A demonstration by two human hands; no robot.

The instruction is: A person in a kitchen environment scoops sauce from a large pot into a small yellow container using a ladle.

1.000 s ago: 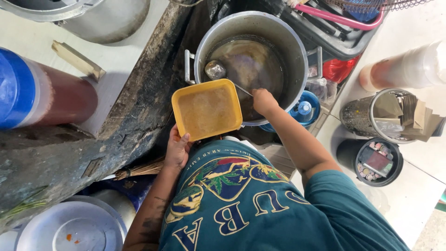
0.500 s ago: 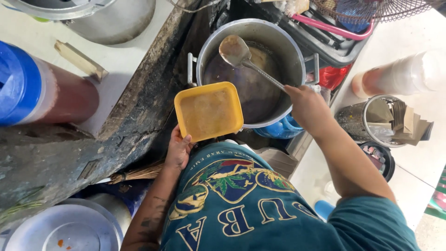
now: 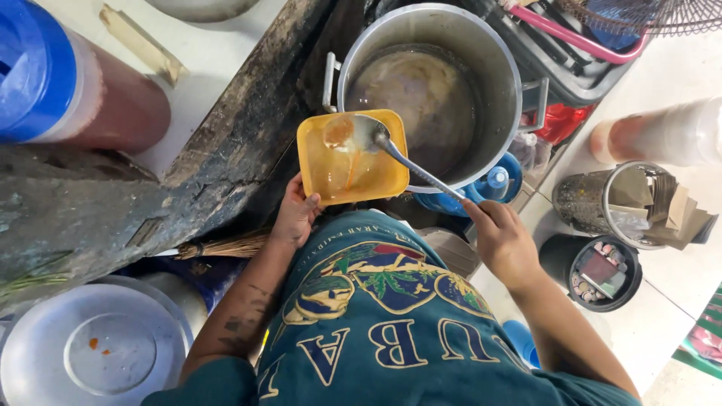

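Worn dark counter [image 3: 248, 120] | steel pot [image 3: 451, 45] | tiled floor [image 3: 662, 331]

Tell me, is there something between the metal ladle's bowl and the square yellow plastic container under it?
Nothing visible is in the way. The metal ladle, held by the right hand, is tilted directly above the open square yellow plastic container, which the left hand holds beside the big steel pot. Only broth runs between them.

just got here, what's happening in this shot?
A person's left hand holds a square yellow plastic container beside a large steel stockpot of brownish broth. The right hand grips a long metal ladle, its bowl tipped over the container, pouring broth in. The container holds shallow liquid.
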